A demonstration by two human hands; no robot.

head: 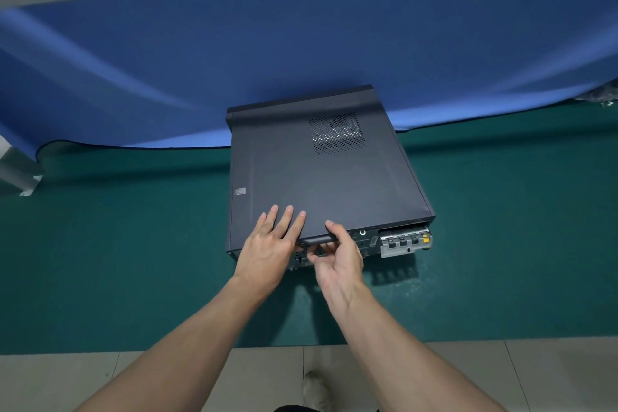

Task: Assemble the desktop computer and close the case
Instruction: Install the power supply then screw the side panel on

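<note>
Shows a dark computer case (368, 242) flat on a green mat (133, 261), cover (301, 177) on top hiding the insides, a metal bracket (403, 241) with a yellow tab showing at the near end. Presses the cover with the flat left hand (271, 244); pinches its near lip with the right hand (337, 254), thumb above.

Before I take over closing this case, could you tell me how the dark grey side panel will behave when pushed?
The dark grey sheet-metal side panel looks thin and broad, so it may flex slightly. Lying flat on the black computer case, it should slide, not tip.
</note>
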